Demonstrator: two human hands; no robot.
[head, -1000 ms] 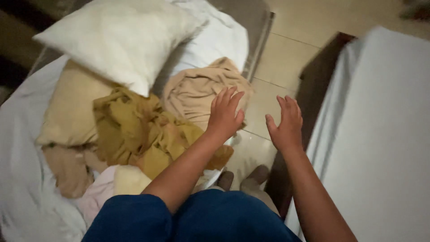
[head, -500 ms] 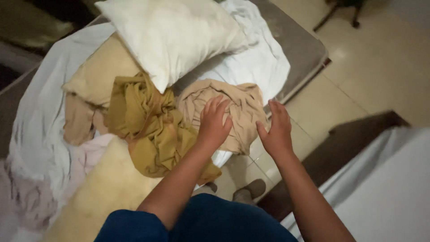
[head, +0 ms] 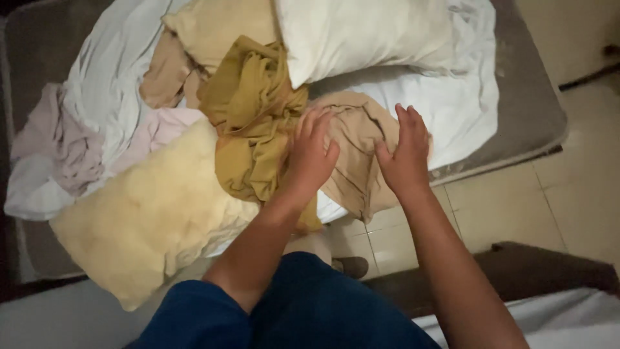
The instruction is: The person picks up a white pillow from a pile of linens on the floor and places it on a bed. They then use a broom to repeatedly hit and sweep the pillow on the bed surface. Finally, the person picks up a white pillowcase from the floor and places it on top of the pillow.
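Beige cloth under left hand and right hand, seemingly flat

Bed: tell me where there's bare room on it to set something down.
Bare mattress shows along the far right edge, right of the white sheet, and a flat stretch of that sheet lies below the white pillow. The middle and left are crowded: mustard cloth, yellow pillow, and tan cloth under the left hand and right hand.

The tan cloth and mustard cloth look soft, matt and crumpled, the white pillow is smooth cotton-like fabric, the yellow pillow looks fuzzy, and the floor is faintly glossy tile.
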